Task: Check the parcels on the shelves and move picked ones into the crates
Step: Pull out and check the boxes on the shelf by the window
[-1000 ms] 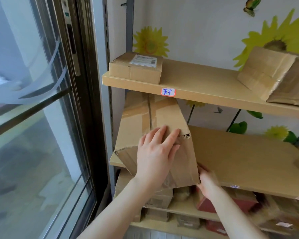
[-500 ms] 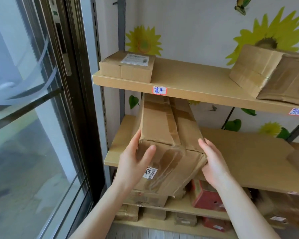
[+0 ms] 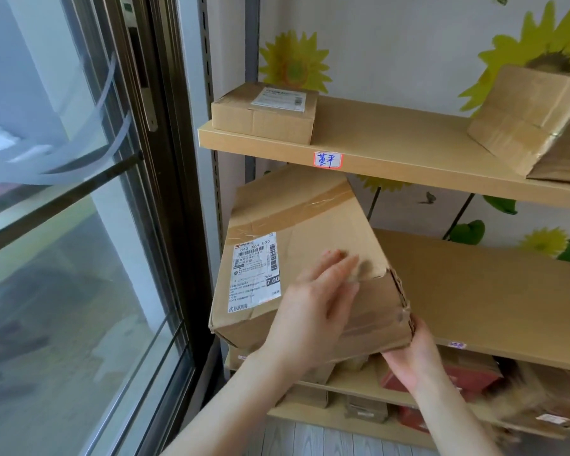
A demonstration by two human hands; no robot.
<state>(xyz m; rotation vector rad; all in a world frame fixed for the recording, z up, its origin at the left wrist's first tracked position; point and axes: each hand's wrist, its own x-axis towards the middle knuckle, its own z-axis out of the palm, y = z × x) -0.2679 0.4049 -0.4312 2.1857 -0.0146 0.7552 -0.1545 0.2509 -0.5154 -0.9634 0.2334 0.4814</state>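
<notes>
At frame centre, the left hand [image 3: 313,311] lay open and flat on the taped parcel [image 3: 297,258]; the right hand [image 3: 412,360] cupped its lower right corner.

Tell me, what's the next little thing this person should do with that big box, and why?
Probably hold the big box still and read its shipping label. The label now faces up in plain view, the left hand lies flat on top, and the right hand props the lower right corner. The box hangs tilted off the middle shelf, so checking comes before carrying.
</notes>
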